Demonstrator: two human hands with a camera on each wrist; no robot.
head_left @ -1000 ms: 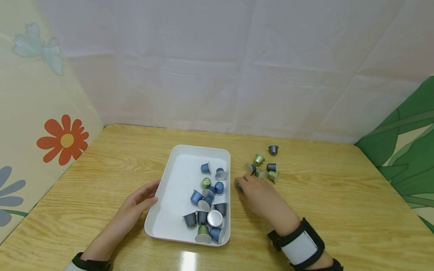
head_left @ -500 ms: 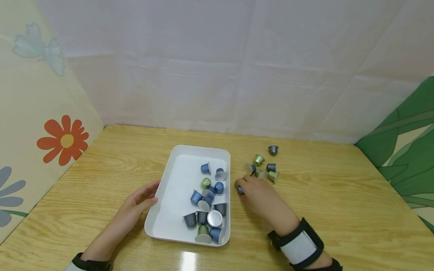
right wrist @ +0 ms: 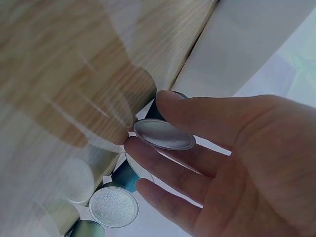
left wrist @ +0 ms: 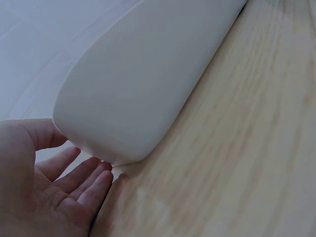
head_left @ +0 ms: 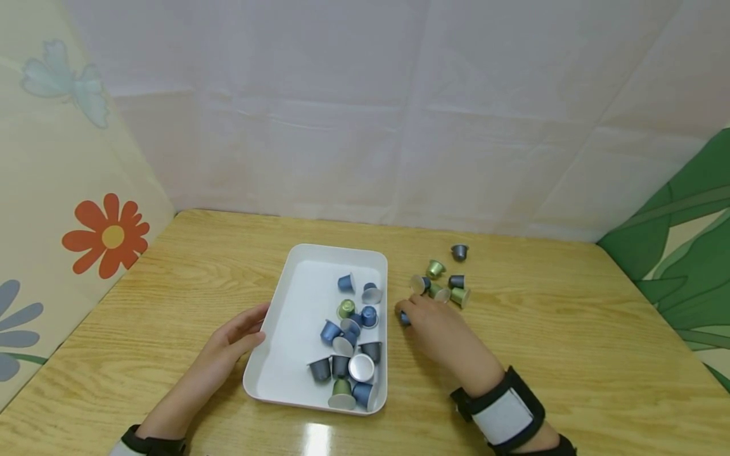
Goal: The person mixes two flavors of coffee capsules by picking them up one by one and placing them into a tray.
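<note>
My right hand pinches a blue coffee capsule just outside the right wall of a white tray. In the right wrist view, the thumb lies on the dark side of this capsule, and its silvery foil lid faces the camera. My left hand rests its fingertips and thumb against the tray's left side; in the left wrist view, its fingers are loosely bent at the tray's end wall. Inside the tray lie several blue, dark grey and green capsules, such as a green capsule, mostly toward the right side.
Beyond the right hand, several loose capsules lie on the wooden table, among them a green capsule and a dark capsule farthest back. A pale cloth hangs behind the table. Both wrists wear black straps.
The blue capsule at the right fingertips has shifted slightly toward the palm and shows more than a second ago. The left hand and the tray have stayed in place.
</note>
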